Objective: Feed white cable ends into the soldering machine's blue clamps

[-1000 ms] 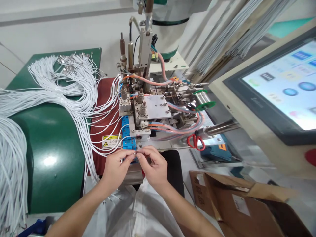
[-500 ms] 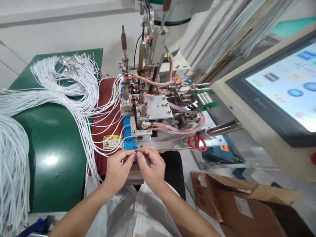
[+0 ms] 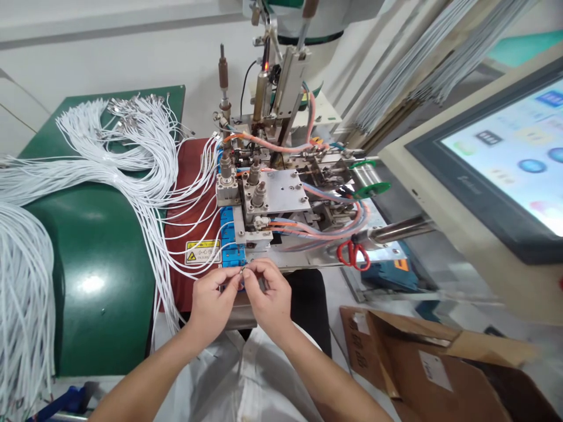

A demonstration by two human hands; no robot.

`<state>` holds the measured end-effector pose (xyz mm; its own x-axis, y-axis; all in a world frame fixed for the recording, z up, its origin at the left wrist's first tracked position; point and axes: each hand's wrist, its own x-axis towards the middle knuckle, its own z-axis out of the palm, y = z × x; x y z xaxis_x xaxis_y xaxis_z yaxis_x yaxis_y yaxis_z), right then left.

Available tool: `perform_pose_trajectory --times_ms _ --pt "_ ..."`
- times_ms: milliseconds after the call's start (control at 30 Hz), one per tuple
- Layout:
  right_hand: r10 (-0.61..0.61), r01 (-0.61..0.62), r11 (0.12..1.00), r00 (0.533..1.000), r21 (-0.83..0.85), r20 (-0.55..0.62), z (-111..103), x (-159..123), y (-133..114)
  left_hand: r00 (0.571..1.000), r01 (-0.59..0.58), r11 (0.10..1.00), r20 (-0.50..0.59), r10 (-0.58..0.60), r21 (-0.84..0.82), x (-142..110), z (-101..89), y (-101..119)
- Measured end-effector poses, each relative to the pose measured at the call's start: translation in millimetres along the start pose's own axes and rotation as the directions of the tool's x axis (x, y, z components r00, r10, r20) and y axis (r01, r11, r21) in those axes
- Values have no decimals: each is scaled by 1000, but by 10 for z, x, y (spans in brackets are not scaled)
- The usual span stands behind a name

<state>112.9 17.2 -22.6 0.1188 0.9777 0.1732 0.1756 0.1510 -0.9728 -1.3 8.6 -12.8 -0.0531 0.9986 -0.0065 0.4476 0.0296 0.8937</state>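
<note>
My left hand (image 3: pixel 216 296) is closed in a pinch on the end of a white cable, which runs in from the left. Against its fingertips, my right hand (image 3: pixel 269 293) pinches the same small tip, mostly hidden by the fingers. Just beyond the fingertips is a blue slotted fixture (image 3: pixel 231 253) along the machine's left edge, with several white cables (image 3: pixel 193 225) laid into it. These cables cross a dark red mat (image 3: pixel 180 296) bearing a yellow warning label (image 3: pixel 203 252). Behind the fixture stands a metal machine (image 3: pixel 281 190) with cylinders and orange and blue air hoses.
Bundles of white cables (image 3: pixel 105 170) lie across a green board (image 3: pixel 97 281) on the left. A spool of wire (image 3: pixel 368 179), red-handled scissors (image 3: pixel 353 255) and a touchscreen panel (image 3: pixel 479 193) are at the right. Below them is an open cardboard box (image 3: pixel 373 351).
The pinching hands stay almost in place, with slight finger movement. A vertical part at the top of the machine has shifted a little to the right.
</note>
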Motion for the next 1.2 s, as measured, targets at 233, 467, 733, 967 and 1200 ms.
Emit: perform_pose_trajectory --times_ms 233,467,733,967,1200 --pt "-113 158 980 940 -119 322 -246 170 -44 967 -142 981 230 110 131 37 -186 43" --pt "-178 310 943 779 -124 601 -381 311 -72 908 -201 958 406 104 203 68 -267 74" --pt "13 -25 997 984 66 178 -135 86 45 997 -21 999 80 19 32 -27 -68 -13" --pt "-69 59 997 980 57 186 -159 115 11 994 -96 994 63 93 48 -34 -74 -30" --pt "-115 79 991 910 105 399 -331 232 63 961 -211 969 207 182 128 -5 -130 -22"
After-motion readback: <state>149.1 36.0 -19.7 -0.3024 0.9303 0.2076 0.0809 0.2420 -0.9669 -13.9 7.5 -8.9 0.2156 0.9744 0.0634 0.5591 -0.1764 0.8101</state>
